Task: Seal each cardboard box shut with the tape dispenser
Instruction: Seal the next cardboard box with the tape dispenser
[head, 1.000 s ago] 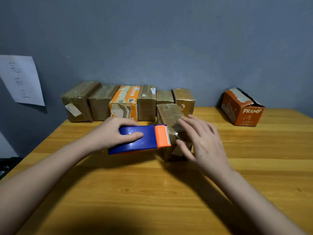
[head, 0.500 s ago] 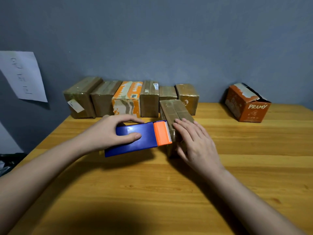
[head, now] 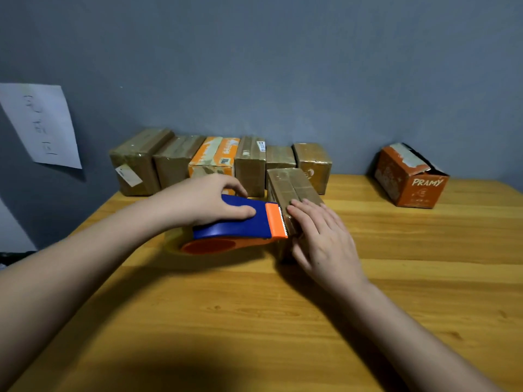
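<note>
A paper sheet [head: 42, 124] hangs on the wall at far left. Along the back of the desk [head: 254, 321] stands a row of taped boxes [head: 220, 162], side by side against the wall. The left hand [head: 208, 200] grips the blue and orange dispenser [head: 243, 223], fingers curled over its top and thumb along its near side; its toothed orange end touches the box [head: 291, 183] in front of the row. The right hand [head: 322, 241] lies flat on that box's near end, fingers straight. Far right, apart from the others, sits an orange box [head: 410, 179] with its top open.
</note>
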